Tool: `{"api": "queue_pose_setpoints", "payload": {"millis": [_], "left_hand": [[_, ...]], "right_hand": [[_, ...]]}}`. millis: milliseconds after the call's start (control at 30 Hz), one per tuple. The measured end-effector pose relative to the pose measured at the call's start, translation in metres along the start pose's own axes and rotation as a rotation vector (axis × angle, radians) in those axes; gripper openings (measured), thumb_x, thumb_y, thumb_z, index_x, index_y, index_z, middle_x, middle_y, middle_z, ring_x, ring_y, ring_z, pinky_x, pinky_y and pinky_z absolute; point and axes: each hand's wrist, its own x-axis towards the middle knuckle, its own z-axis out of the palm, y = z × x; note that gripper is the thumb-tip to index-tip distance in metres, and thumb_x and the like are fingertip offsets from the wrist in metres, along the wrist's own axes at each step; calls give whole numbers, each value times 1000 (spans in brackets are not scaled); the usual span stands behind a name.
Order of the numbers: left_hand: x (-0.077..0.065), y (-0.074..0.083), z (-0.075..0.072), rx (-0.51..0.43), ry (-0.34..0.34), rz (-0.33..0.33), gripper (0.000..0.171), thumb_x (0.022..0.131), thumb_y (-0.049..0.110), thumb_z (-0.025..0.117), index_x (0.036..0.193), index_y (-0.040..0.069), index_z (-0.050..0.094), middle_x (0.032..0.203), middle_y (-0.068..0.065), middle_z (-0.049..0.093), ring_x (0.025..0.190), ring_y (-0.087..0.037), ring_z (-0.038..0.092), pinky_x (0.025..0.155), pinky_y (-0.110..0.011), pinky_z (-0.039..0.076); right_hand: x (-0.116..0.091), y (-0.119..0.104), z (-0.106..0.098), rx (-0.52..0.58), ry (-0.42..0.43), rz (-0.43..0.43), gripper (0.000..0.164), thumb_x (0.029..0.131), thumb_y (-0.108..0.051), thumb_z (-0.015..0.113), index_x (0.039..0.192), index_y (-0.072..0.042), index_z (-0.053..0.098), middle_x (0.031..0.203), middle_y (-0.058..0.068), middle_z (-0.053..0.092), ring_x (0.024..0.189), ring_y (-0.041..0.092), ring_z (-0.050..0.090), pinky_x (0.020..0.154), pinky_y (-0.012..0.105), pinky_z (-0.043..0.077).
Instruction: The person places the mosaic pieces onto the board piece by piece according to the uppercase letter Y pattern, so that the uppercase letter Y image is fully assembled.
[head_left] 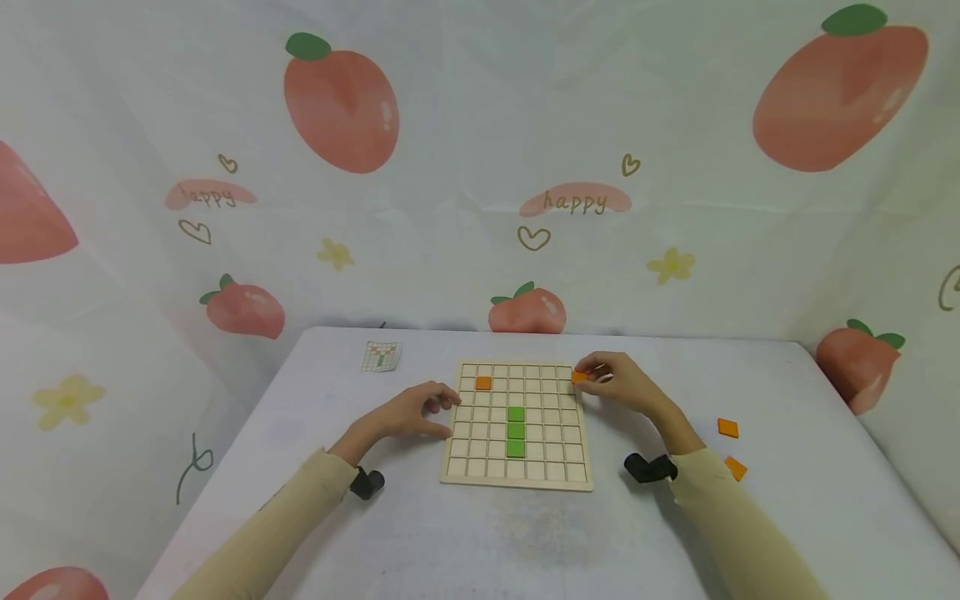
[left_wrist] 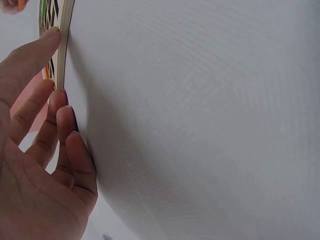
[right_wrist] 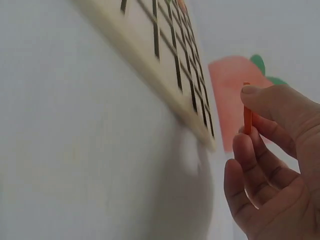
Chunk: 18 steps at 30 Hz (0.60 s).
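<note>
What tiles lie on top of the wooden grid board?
On the board lie one orange tile and a column of three green tiles. The board's surface directly beneath them is covered and cannot be seen.

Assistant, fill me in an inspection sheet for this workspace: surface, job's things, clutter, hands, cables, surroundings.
Surface: white table, faint greyish patch toward the near side.
Job's things: gridded board carrying three green tiles in a column and one orange tile toward its far left; two loose orange tiles on the table to the right, one partly behind the sleeve.
Clutter: nothing seen; a small gridded card lies left of the board.
Hands: left hand touches the board's left edge; right hand pinches another orange tile near the far right corner.
Cables: nothing seen.
Surroundings: pale backdrop printed with fruit, hearts and flowers.
</note>
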Motion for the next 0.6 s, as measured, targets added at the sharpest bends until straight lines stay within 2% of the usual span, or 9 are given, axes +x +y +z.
{"api": "queue_pose_setpoints", "payload": {"millis": [233,400,600], "left_hand": [[0,0,0,-7,1,-1,50,85,16,85,129,9,63,112,0,58,102,-20,55,94,-40,47],[-1,0,1,-14,-3,-13,49,85,16,85,129,9,62,113,0,58,103,-21,56,94,-39,47],[-1,1,0,-18,-2,-13,49,86,16,85,128,8,62,113,0,58,103,-21,56,95,-40,47]], "right_hand": [[19,-15,27,21,-44,-21,22,87,-4,80,104,4,70,98,10,68,86,24,64,79,35,54],[30,-19,46,33,-80,-56,22,85,-4,81,103,3,70,98,10,68,85,22,63,78,35,54],[38,-28,62,17,-102,-103,22,85,-6,82,103,1,71,96,8,67,83,20,62,77,34,54]]}}
